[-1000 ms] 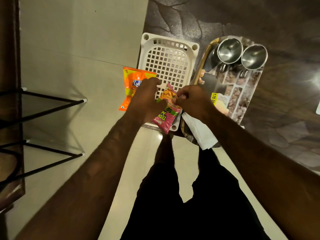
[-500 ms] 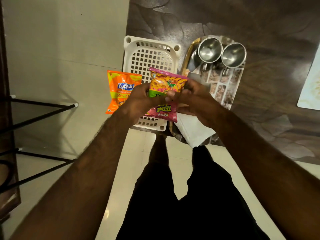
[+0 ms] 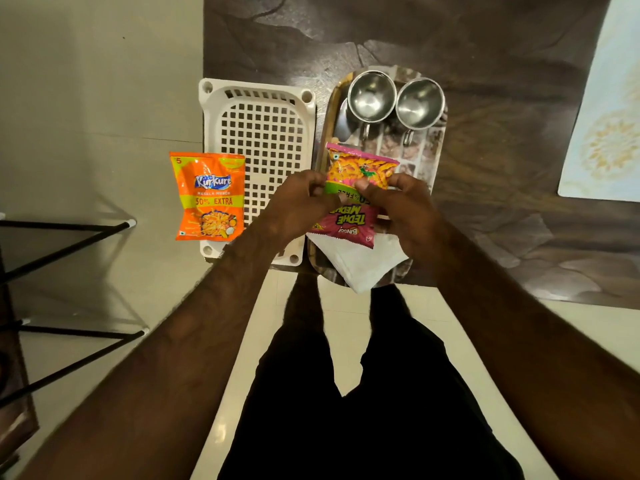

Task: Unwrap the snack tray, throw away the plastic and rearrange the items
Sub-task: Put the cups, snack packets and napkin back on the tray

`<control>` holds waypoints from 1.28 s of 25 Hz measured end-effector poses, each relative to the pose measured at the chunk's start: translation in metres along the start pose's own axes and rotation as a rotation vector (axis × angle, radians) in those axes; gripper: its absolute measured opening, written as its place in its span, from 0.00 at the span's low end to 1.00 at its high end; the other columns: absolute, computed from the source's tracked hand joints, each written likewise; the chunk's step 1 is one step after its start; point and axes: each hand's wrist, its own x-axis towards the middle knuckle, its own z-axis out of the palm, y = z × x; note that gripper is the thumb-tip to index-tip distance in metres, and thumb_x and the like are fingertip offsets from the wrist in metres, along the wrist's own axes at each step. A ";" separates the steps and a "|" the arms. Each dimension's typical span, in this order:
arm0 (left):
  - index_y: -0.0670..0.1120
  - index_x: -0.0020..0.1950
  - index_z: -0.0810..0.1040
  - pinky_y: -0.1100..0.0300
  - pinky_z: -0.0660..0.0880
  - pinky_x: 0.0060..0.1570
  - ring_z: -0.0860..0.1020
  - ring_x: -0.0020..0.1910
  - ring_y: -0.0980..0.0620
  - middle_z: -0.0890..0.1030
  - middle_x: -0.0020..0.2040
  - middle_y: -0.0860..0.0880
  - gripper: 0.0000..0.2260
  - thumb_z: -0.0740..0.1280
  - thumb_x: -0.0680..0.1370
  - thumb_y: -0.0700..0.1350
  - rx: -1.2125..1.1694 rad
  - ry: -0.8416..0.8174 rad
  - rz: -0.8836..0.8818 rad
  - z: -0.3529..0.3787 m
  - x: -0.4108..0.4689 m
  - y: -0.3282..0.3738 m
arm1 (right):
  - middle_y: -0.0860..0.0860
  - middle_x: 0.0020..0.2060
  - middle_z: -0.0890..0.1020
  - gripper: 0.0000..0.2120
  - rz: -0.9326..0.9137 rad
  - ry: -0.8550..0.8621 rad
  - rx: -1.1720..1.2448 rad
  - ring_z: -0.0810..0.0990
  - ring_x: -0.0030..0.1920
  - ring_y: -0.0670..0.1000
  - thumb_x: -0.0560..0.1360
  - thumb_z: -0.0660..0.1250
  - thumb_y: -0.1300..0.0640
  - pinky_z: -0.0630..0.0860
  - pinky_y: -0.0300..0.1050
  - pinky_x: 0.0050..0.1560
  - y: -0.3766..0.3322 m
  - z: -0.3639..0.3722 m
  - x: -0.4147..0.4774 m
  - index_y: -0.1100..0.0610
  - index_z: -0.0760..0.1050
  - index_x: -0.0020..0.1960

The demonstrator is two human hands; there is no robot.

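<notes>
Both hands hold a pink and yellow Bingo snack packet (image 3: 358, 174) flat above the near end of a patterned serving tray (image 3: 437, 143). My left hand (image 3: 299, 202) pinches its left edge and my right hand (image 3: 403, 209) pinches its right edge. Two steel cups (image 3: 372, 95) (image 3: 419, 102) stand side by side at the tray's far end. A white folded napkin (image 3: 363, 265) lies on the tray's near end, hanging over the counter edge. An orange Kurkure packet (image 3: 207, 195) lies across the left rim of a white perforated plastic tray (image 3: 263, 133).
Both trays sit on a dark marbled countertop (image 3: 485, 46), close to its near edge. A pale patterned mat (image 3: 602, 133) lies at the right. To the left, black metal rack bars (image 3: 69, 237) stand over the tiled floor. My legs in dark shorts are below.
The pink packet was turned from hanging on edge to lying flat, and it moved right from over the white tray to over the serving tray. The view shifted, revealing the mat.
</notes>
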 end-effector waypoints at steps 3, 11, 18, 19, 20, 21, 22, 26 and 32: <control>0.47 0.55 0.78 0.59 0.76 0.41 0.78 0.42 0.56 0.78 0.42 0.52 0.11 0.74 0.76 0.50 0.125 0.061 0.046 0.007 0.007 0.004 | 0.60 0.53 0.89 0.12 0.010 0.023 0.001 0.89 0.46 0.57 0.76 0.78 0.54 0.86 0.53 0.46 -0.004 -0.001 0.005 0.59 0.82 0.56; 0.45 0.54 0.81 0.55 0.78 0.45 0.82 0.45 0.50 0.84 0.45 0.49 0.11 0.73 0.76 0.49 0.258 0.165 0.122 0.017 0.024 0.012 | 0.54 0.52 0.86 0.21 -0.088 0.222 -0.092 0.88 0.53 0.57 0.72 0.82 0.53 0.86 0.57 0.53 -0.017 0.007 0.019 0.56 0.77 0.59; 0.52 0.52 0.73 0.67 0.72 0.37 0.78 0.41 0.58 0.79 0.42 0.54 0.12 0.75 0.75 0.48 0.252 0.167 0.115 0.012 0.026 0.008 | 0.55 0.57 0.84 0.26 -0.114 0.233 -0.203 0.86 0.58 0.57 0.72 0.81 0.51 0.84 0.60 0.59 -0.018 0.009 0.020 0.58 0.76 0.64; 0.52 0.53 0.73 0.65 0.72 0.37 0.78 0.41 0.58 0.79 0.42 0.54 0.13 0.75 0.75 0.48 0.248 0.168 0.114 0.012 0.026 0.007 | 0.54 0.57 0.84 0.26 -0.116 0.231 -0.213 0.86 0.58 0.57 0.72 0.81 0.51 0.84 0.60 0.58 -0.018 0.010 0.020 0.57 0.76 0.64; 0.51 0.53 0.72 0.65 0.71 0.37 0.78 0.41 0.58 0.78 0.42 0.55 0.13 0.74 0.75 0.47 0.246 0.170 0.120 0.012 0.025 0.006 | 0.53 0.56 0.84 0.25 -0.119 0.232 -0.232 0.86 0.58 0.56 0.71 0.82 0.51 0.85 0.59 0.58 -0.018 0.010 0.020 0.56 0.75 0.63; 0.51 0.54 0.72 0.66 0.70 0.36 0.77 0.41 0.58 0.77 0.42 0.55 0.13 0.74 0.75 0.47 0.250 0.175 0.129 0.012 0.025 0.005 | 0.52 0.55 0.84 0.25 -0.122 0.232 -0.250 0.86 0.57 0.54 0.71 0.82 0.50 0.85 0.58 0.57 -0.018 0.011 0.021 0.54 0.74 0.62; 0.50 0.56 0.73 0.67 0.69 0.36 0.77 0.42 0.57 0.77 0.44 0.54 0.14 0.75 0.75 0.47 0.254 0.182 0.138 0.012 0.024 0.004 | 0.51 0.54 0.84 0.25 -0.122 0.230 -0.256 0.86 0.56 0.53 0.71 0.82 0.50 0.86 0.58 0.56 -0.018 0.011 0.020 0.53 0.73 0.61; 0.44 0.63 0.74 0.74 0.71 0.38 0.75 0.44 0.59 0.74 0.52 0.48 0.22 0.76 0.73 0.47 0.260 0.246 0.153 0.005 0.021 0.000 | 0.50 0.55 0.84 0.28 -0.161 0.284 -0.303 0.85 0.54 0.48 0.72 0.80 0.47 0.85 0.49 0.52 -0.014 0.010 0.014 0.54 0.73 0.65; 0.42 0.61 0.75 0.57 0.75 0.51 0.76 0.49 0.51 0.78 0.56 0.42 0.17 0.73 0.75 0.44 0.231 0.349 0.094 -0.024 -0.008 -0.009 | 0.41 0.37 0.82 0.02 -0.316 0.349 -0.449 0.80 0.39 0.38 0.74 0.69 0.54 0.77 0.40 0.45 -0.014 0.026 -0.017 0.47 0.79 0.46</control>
